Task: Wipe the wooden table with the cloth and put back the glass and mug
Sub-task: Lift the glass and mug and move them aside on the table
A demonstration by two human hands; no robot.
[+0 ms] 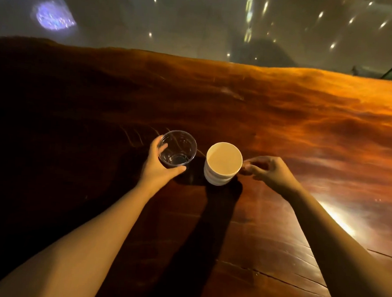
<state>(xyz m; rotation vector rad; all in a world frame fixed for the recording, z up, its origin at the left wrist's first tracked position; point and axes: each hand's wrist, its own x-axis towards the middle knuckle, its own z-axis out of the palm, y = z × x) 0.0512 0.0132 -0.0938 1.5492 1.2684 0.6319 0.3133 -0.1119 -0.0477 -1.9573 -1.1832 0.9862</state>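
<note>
A clear empty glass [179, 147] stands on the dark wooden table [284, 121], and my left hand [158, 166] is wrapped around its left and near side. Just to its right stands a white ribbed mug [221, 164], also empty. My right hand [269, 170] is at the mug's right side, thumb and fingers pinched where the handle sits; the handle itself is hidden by the fingers. No cloth is in view.
The glossy wooden table runs wide to both sides, dark on the left and brightly lit on the right, with cracks [281, 279] in the near boards. Beyond its far edge [196, 56] lies a dim floor with light spots.
</note>
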